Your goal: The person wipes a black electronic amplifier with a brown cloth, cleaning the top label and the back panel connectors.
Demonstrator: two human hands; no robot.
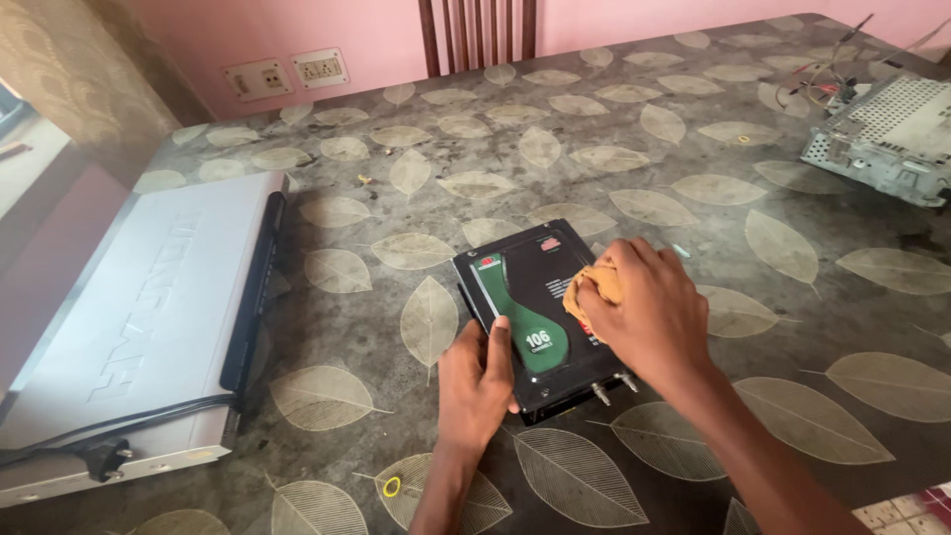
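A small black box (530, 287) with a green shape on its lid lies flat on the leaf-patterned table (693, 129). Metal connectors stick out of its near edge. My left hand (475, 381) presses on the box's near left corner, thumb on the lid. My right hand (649, 312) rests on the box's right side, its fingers closed on a small yellow-orange cloth (586, 292) that touches the lid.
A flat silver device (139, 317) with a black cable and plug lies at the left. A perforated metal chassis (887, 139) with wires sits at the far right. A wooden chair back (475, 30) and wall sockets (287, 74) stand behind the table.
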